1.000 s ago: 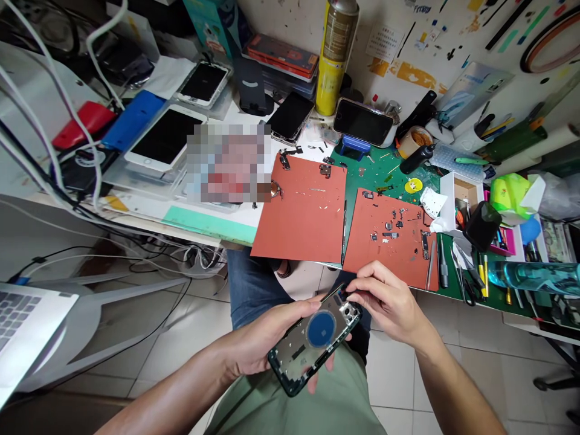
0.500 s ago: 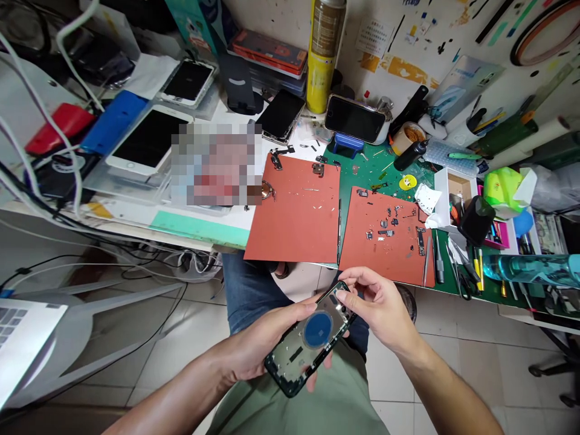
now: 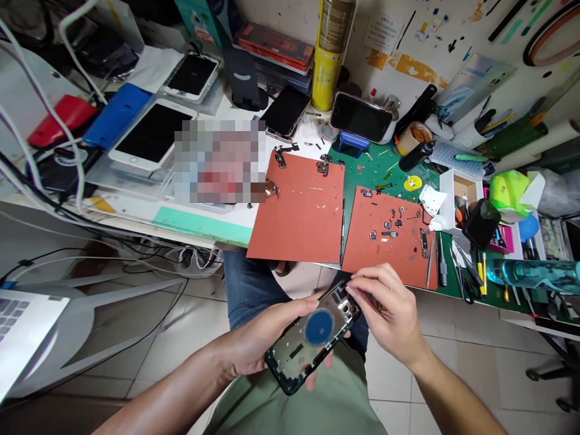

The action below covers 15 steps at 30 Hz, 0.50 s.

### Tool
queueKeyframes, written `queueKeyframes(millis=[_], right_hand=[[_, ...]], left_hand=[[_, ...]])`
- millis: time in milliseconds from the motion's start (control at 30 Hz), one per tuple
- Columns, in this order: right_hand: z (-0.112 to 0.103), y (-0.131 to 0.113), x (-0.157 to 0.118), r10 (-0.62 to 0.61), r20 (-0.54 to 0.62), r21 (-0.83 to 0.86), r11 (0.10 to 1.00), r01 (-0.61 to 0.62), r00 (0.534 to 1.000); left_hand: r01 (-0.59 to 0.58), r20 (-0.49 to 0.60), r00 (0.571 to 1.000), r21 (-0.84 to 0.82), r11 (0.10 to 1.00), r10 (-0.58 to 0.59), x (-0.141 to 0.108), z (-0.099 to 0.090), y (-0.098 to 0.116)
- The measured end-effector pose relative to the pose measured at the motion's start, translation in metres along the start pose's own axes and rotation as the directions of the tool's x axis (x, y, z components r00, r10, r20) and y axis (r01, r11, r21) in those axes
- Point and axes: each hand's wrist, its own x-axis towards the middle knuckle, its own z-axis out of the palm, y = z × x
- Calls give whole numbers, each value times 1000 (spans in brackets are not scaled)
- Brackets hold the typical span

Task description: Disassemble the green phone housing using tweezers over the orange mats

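Orange mats, two of them, lie along the front edge of the worktop, the right one scattered with small parts, too crowded for us to count. Off that edge, over our lap, is one phone shell, tilted, with one blue disc inside. Our left hand grips it, thumb on one long side, fingertips showing past the other. Our right hand has thumb and fingers bunched at the upper end; we cannot tell whether they close on anything. One note on the wall bears lines of print too small for us to read; so does one yellow can at the back edge. We count four dark screens: two white-framed phones towards the left end, one black phone, and one propped phone on one blue stand.
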Motion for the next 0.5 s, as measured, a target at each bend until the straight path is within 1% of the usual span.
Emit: queueKeyframes(millis=[33,67,100,167,300,367,500], right_hand=[[-3,0,1,-126,10,-78,989,127,992],[-5,1,2,-220,33,-128,967,222,975],[-6,2,3,-281,61,-159,945,287,958],[-7,5,5,-342,111,-196,913,358,933],[-7,11,7,-357,159,-218,897,386,920],[-8,14,9,-343,175,-172,912,371,923],[-9,17,14,-306,217,-29,947,319,927]], left_hand=[[10,9,1000,2,1000,-10,0,0,1],[18,15,1000,5,1000,-18,0,1,2],[22,16,1000,7,1000,-22,0,1,3],[20,15,1000,2,1000,-20,1,2,3],[24,23,999,-14,1000,-24,2,3,2],[27,23,999,-11,1000,-27,1,3,2],[44,14,999,14,999,-44,0,3,1]])
